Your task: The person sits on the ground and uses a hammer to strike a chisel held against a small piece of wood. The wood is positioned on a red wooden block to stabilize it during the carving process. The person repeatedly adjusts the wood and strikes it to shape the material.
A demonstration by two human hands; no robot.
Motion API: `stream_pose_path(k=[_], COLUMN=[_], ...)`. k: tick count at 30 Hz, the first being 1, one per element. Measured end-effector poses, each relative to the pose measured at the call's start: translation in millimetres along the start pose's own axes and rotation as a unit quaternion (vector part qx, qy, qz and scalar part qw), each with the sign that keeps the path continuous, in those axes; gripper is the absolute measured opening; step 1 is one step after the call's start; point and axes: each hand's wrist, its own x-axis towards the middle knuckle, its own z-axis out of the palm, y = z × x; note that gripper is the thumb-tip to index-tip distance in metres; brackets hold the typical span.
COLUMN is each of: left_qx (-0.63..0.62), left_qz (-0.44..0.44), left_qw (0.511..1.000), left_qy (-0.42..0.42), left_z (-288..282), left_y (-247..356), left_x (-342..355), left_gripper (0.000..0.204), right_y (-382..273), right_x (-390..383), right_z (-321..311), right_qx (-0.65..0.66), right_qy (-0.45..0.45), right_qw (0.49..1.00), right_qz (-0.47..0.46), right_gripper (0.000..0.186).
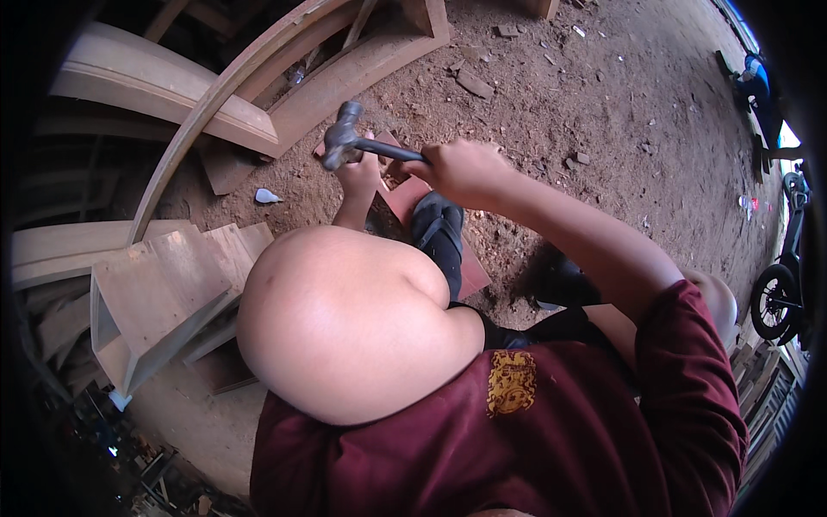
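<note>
Fingers curled tight, my right hand (pixel 468 175) grips the hammer (pixel 389 151) near the end of its dark handle, with the head out to the left. Just under that head, as seen from above, is my left hand (pixel 357 175); the hammer covers part of it, so I can't tell whether those fingers are holding something or spread. They are close to the upper end of the reddish board (pixel 402 203), which lies slantwise on the dirt (pixel 594 129). My foot, in a dark sandal (pixel 435 217), seems to be resting on the board, with pale chips (pixel 497 250) scattered just to its right.

Nearer me, my bent bare knee (pixel 345 319) fills the middle, and below it spreads my maroon shirt (pixel 594 422) with its yellow print (pixel 511 383). Left of my left hand, a small white bottle (pixel 268 196) lies on the dirt. Beyond it stand a curved rail (pixel 196 123) and a thick pale beam (pixel 155 79), with an open wooden box (pixel 164 284) lower down. Far right are a wheel (pixel 774 302) and, higher up, a person in blue (pixel 755 82).
</note>
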Motion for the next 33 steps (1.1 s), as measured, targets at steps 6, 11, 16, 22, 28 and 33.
stream_pose_path(k=[6,11,16,22,28,33], left_qx=[-0.131,-0.285,-0.257,-0.175,-0.014,0.046], left_qz=[-0.112,-0.277,-0.152,-0.098,-0.106,-0.048], left_qw=[0.985,0.912,0.951,0.979,0.994,0.998], left_qy=[-0.001,0.101,0.083,0.029,0.013,0.007], left_z=[8,-4,0,14,13,23], left_y=[15,6,23,19,3,8], left_x=[4,61,34,6,18,13], left_gripper=[0.021,0.029,0.030,0.026,0.032,0.021], right_y=[54,57,52,28,-33,-39], right_x=[-16,-15,-22,-34,-47,-19], right_z=[45,28,-1,-28,-93,-73], right_qx=[0.362,0.440,0.453,0.416,0.320,0.281], right_qy=[-0.001,0.034,0.070,0.135,0.284,0.334], right_qw=[0.919,0.875,0.869,0.892,0.899,0.883], right_qz=[0.157,0.202,0.188,0.117,-0.090,-0.174], right_gripper=[0.048,0.046,0.044,0.047,0.044,0.043])
